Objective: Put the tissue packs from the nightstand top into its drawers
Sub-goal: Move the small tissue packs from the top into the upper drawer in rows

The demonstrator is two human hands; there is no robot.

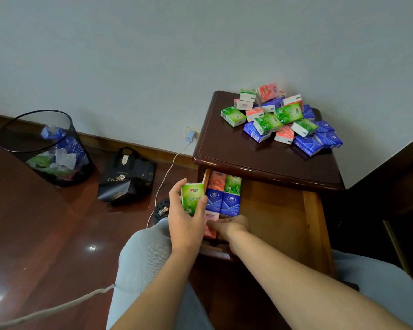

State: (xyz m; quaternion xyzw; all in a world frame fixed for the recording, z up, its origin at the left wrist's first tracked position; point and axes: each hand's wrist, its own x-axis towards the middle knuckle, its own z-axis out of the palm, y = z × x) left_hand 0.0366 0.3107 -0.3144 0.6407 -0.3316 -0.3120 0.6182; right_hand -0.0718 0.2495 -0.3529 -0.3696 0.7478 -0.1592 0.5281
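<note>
A dark wooden nightstand [227, 148] stands against the wall with a heap of green, pink and blue tissue packs [281, 119] on its top. Its top drawer [312, 217] is pulled open. Several packs [224, 194] lie in rows along the drawer's left side. My left hand [185, 219] grips a green tissue pack [193, 198] upright, just left of the drawer's left edge. My right hand [229, 226] reaches into the drawer's front left corner and its fingers touch a pink pack [211, 222] there; the left hand partly hides that pack and the fingertips.
A black mesh waste bin [45, 148] with rubbish stands on the dark wooden floor at left. A black paper bag [126, 177] lies beside it. A white charger cable [169, 170] runs from a wall socket down past the drawer. My knees frame the nightstand.
</note>
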